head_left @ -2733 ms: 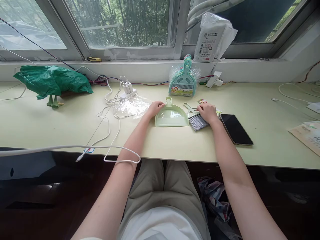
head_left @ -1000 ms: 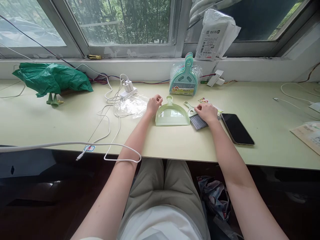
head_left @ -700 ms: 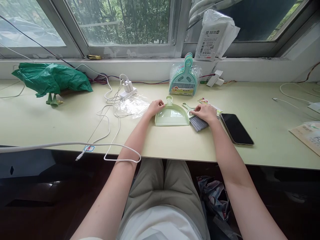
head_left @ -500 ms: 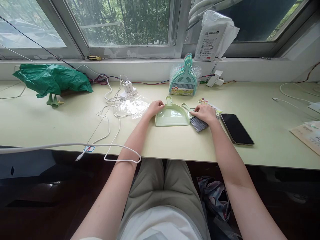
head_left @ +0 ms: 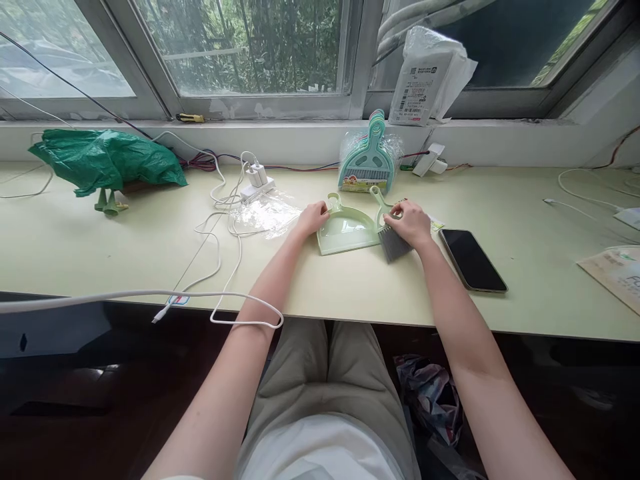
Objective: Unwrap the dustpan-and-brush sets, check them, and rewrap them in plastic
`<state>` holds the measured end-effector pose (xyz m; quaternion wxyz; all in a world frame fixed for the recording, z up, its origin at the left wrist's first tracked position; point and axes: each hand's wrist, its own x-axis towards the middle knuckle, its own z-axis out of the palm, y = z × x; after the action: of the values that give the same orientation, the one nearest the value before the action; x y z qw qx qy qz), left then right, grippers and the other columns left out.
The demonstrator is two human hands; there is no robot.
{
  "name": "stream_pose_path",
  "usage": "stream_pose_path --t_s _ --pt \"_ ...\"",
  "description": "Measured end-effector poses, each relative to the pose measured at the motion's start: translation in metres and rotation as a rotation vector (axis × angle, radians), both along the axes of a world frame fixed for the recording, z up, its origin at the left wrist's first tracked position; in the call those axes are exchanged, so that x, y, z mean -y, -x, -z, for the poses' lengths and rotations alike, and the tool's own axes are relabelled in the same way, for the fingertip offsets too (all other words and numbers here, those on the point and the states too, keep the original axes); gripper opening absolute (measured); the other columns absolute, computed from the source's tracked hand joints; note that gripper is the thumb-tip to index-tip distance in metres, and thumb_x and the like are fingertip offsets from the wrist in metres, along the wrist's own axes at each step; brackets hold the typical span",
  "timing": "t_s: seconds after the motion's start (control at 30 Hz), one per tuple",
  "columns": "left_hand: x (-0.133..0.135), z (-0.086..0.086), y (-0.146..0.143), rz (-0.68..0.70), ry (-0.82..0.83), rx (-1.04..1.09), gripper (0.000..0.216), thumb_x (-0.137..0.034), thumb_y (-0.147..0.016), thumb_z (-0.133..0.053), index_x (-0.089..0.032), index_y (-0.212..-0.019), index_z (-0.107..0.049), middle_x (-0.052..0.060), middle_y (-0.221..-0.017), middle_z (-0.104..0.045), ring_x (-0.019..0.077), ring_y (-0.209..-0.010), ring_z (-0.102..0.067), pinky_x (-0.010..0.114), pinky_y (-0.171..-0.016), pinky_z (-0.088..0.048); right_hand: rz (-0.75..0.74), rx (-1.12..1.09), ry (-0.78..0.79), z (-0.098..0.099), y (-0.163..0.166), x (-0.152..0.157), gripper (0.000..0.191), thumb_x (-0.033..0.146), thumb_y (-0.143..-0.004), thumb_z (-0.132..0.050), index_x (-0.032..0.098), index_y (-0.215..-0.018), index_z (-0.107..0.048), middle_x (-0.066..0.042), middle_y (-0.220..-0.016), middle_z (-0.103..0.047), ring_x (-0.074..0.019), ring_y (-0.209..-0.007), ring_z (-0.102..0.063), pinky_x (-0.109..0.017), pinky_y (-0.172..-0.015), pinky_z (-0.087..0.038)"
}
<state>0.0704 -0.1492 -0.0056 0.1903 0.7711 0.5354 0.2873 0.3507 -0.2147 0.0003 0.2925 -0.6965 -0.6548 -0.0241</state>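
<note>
A pale green dustpan (head_left: 349, 230) lies on the desk in front of me, its handle pointing to the window. My left hand (head_left: 314, 218) is closed on its left edge near the handle. Just right of the dustpan is a small hand brush (head_left: 384, 212) with a green handle and grey bristles, tilted a little. My right hand (head_left: 409, 223) pinches the brush's right side above the bristles. Partly hidden behind that hand is a printed card (head_left: 437, 224).
A black phone (head_left: 473, 261) lies right of my right hand. Packed dustpan sets (head_left: 367, 160) stand by the sill. Left are clear plastic film (head_left: 270, 212), white cables (head_left: 219, 257), a power strip (head_left: 257, 187) and a green bag (head_left: 110, 160). One cable crosses my left forearm.
The dustpan has turned slightly and shifted right. The brush has turned more upright, its handle now higher beside the dustpan. My right hand covers more of the printed card.
</note>
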Motion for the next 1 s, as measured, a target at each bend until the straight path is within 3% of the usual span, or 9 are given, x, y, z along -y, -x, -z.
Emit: stream_pose_path --t_s 0.17,0.37,0.63,0.83,0.9,1.0 --pt "0.006 -0.003 -0.009 0.004 0.003 -0.044 0.021 -0.018 -0.081 -0.061 -0.021 -0.064 -0.050 0.004 -0.073 -0.064 0.0180 -0.068 -0.055 0.028 -0.063 -0.038 -0.127 0.111 0.036 -0.001 0.024 0.007 0.018 0.040 -0.082 -0.059 0.022 -0.083 -0.062 -0.010 -0.100 -0.067 -0.0283 -0.096 -0.060 -0.038 -0.079 -0.043" --pt "0.019 -0.011 -0.023 0.100 0.010 -0.077 0.022 -0.022 -0.080 -0.066 -0.019 -0.061 -0.054 0.003 -0.069 -0.065 0.0172 -0.067 -0.057 0.029 -0.062 -0.038 -0.199 0.178 0.014 -0.001 0.036 0.011 0.019 0.041 -0.082 -0.062 0.022 -0.081 -0.061 -0.011 -0.097 -0.067 -0.0296 -0.099 -0.058 -0.039 -0.083 -0.042" --pt "0.031 -0.010 -0.036 0.363 0.072 -0.013 0.038 -0.039 -0.092 -0.056 -0.018 -0.061 -0.054 0.000 -0.059 -0.063 0.0137 -0.056 -0.055 0.027 -0.062 -0.041 -0.237 0.165 0.039 0.005 0.035 0.008 0.019 0.042 -0.082 -0.061 0.023 -0.080 -0.060 -0.010 -0.095 -0.067 -0.0289 -0.095 -0.059 -0.039 -0.082 -0.043" --pt "0.033 -0.011 -0.040 0.476 0.221 0.076 0.030 -0.027 -0.093 -0.047 -0.017 -0.069 -0.061 0.001 -0.064 -0.065 0.0119 -0.051 -0.054 0.025 -0.056 -0.042 -0.301 0.134 0.101 0.007 0.033 0.006 0.018 0.041 -0.085 -0.059 0.023 -0.084 -0.060 -0.008 -0.097 -0.068 -0.0270 -0.096 -0.061 -0.038 -0.082 -0.044" --pt "0.032 -0.014 -0.036 0.375 0.091 0.061 0.022 -0.022 -0.092 -0.048 -0.017 -0.085 -0.068 0.002 -0.073 -0.069 0.0137 -0.060 -0.059 0.025 -0.063 -0.045 -0.312 0.121 0.102 0.005 0.033 0.006 0.018 0.041 -0.085 -0.060 0.023 -0.084 -0.059 -0.008 -0.097 -0.068 -0.0272 -0.097 -0.062 -0.038 -0.083 -0.044" --pt "0.031 -0.021 -0.025 0.192 -0.318 -0.044 0.032 -0.018 -0.090 -0.054 -0.020 -0.120 -0.063 0.006 -0.109 -0.071 0.0204 -0.098 -0.065 0.031 -0.086 -0.047 -0.332 0.094 0.106 0.004 0.033 0.007 0.018 0.041 -0.084 -0.061 0.023 -0.083 -0.059 -0.007 -0.096 -0.067 -0.0274 -0.097 -0.062 -0.038 -0.083 -0.045"
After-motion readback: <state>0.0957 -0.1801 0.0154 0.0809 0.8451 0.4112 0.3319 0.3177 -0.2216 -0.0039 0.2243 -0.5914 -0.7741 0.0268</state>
